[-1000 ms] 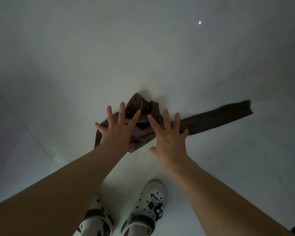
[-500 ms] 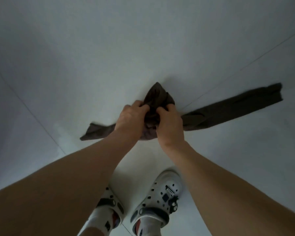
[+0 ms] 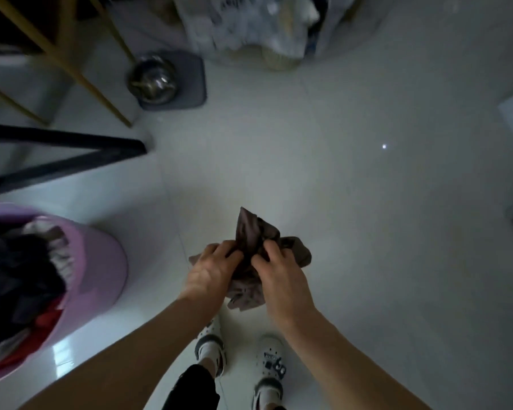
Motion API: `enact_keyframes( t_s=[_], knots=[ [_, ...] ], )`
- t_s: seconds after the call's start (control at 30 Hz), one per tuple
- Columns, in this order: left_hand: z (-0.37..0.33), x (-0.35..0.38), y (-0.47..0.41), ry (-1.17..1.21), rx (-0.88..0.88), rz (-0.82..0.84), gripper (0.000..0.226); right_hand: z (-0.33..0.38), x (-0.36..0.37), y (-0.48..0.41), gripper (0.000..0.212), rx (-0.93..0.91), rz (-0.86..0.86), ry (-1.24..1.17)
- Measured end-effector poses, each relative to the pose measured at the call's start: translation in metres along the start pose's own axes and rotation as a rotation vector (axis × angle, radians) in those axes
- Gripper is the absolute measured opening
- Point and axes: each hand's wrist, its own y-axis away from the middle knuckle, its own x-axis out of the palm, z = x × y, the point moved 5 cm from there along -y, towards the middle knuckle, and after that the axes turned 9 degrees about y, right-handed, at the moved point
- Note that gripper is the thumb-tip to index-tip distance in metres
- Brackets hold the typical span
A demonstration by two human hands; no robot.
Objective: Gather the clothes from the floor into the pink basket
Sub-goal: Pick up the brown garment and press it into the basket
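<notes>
A dark brown garment (image 3: 251,232) is bunched up between both hands, lifted off the white floor in front of me. My left hand (image 3: 212,272) grips its left side with curled fingers. My right hand (image 3: 279,276) grips its right side, fingers dug into the cloth. Loose folds hang below the hands. The pink basket (image 3: 101,270) stands on the floor at the left, holding dark, red and pale clothes. It is apart from the hands, roughly an arm's width to their left.
Black and gold furniture legs (image 3: 71,146) cross the upper left. A metal bowl (image 3: 153,78) sits on a grey mat. A blurred pile of cloth (image 3: 249,28) lies at the top. My white clogs (image 3: 268,365) stand below the hands. Something grey shows at the right edge.
The hands went from spread open above the garment to gripping it, then gathered its long trailing ends into a bundle. The view swung, bringing the basket and furniture into sight.
</notes>
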Motion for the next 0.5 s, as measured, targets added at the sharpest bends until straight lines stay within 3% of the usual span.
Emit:
enact_keyframes(
  t_s=[0.2, 0.5],
  knots=[
    [-0.054, -0.153, 0.087, -0.013, -0.033, -0.290, 0.039, 0.099, -0.148, 0.033, 0.026, -0.250, -0.142, 0.056],
    [-0.077, -0.379, 0.298, -0.247, -0.150, -0.844, 0.021, 0.339, -0.322, 0.099, 0.018, -0.839, -0.397, 0.075]
  ],
)
